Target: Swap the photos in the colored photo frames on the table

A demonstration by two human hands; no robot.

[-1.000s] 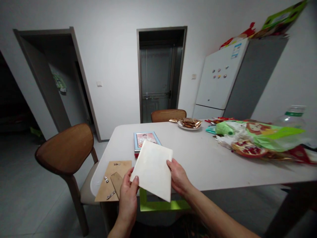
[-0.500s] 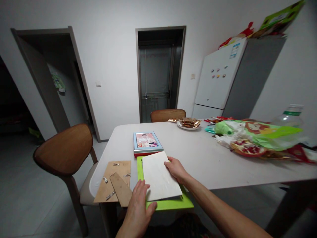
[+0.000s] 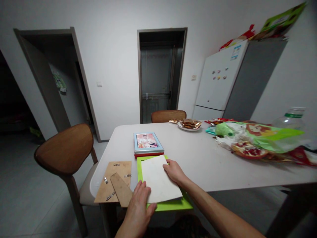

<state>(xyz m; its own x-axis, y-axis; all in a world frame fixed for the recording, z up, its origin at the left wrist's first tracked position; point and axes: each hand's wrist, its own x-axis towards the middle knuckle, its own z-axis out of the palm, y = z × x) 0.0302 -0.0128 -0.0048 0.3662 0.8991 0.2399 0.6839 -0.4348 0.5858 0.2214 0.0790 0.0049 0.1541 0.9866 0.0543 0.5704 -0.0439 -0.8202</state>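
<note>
A white sheet (image 3: 160, 180) lies slightly askew over a lime green frame (image 3: 170, 206) at the table's front edge. My left hand (image 3: 140, 205) rests at the lower left of the frame, fingers apart, fingertips near the sheet's edge. On the sheet's upper right edge, my right hand (image 3: 175, 171) pinches the paper between thumb and fingers. To the left is a brown backing board (image 3: 119, 168) with metal clips and a stand leg (image 3: 122, 190). Behind the green frame sits a light blue frame (image 3: 148, 142) with a pink picture, on top of a red one (image 3: 148, 154).
A plate of wrapped snacks (image 3: 190, 124) stands at the table's far side. On the right are a cut pomegranate (image 3: 250, 149), a green bag (image 3: 277, 135) and a clear bottle (image 3: 291, 119). A wooden chair (image 3: 65, 148) stands at the left.
The white sheet has shifted slightly left and down over the green frame, and my right hand has moved a little left with it. My left hand has hardly moved.
</note>
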